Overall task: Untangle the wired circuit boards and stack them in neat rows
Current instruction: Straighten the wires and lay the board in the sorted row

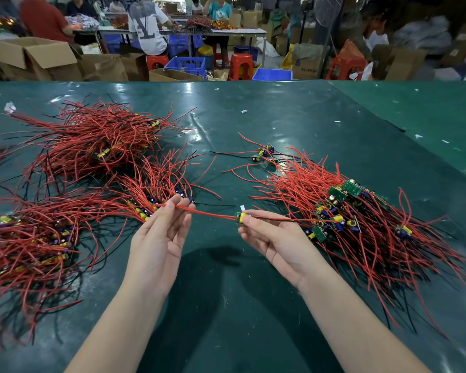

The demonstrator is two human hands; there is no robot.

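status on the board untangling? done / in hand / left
Done, apparently: several laid-out bundles on the left, such as the far-left bundle and the near-left one. In hand: one circuit board pinched by the right hand, its red wire stretched to the left hand. Left: the loose pile on the right and a few stray boards beyond it.

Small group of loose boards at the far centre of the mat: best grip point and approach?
A judgement: pinch a board in the loose cluster by its edges from above, not by a lead. The bodies sit exposed on the green mat, while the red wires fan out left and cross, so pulling one could drag the others.
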